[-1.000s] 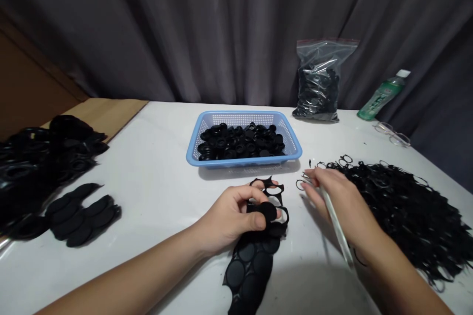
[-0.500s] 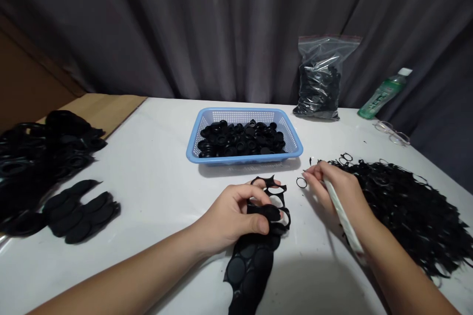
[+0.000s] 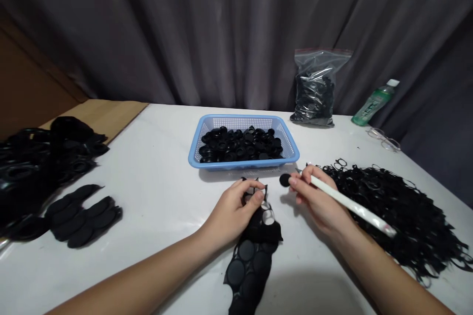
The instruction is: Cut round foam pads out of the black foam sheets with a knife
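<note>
My left hand (image 3: 236, 206) pinches the top end of a black sheet (image 3: 268, 231) that looks like rubber. Round holes show near the fingers, and round discs still sit in the lower part, which lies on the table. My right hand (image 3: 318, 192) is to the right, apart from the sheet. Its thumb and fingertips pinch a small black disc (image 3: 284, 180). The same hand also holds a slim white-handled tool (image 3: 358, 210) across the fingers; its thin tip points left, and its kind is unclear.
Ahead stands a blue basket (image 3: 244, 163) of black round parts. A heap of black scraps (image 3: 399, 221) lies right. Black sheets (image 3: 84, 216) and a darker pile (image 3: 33, 172) lie left. At the back are a zip bag (image 3: 316, 93), a green bottle (image 3: 374, 104) and glasses (image 3: 384, 139).
My right hand has turned and moved slightly left, and a black disc now shows in its fingertips. My left hand's grip on the sheet has shifted. The small ring near the right hand is no longer visible.
</note>
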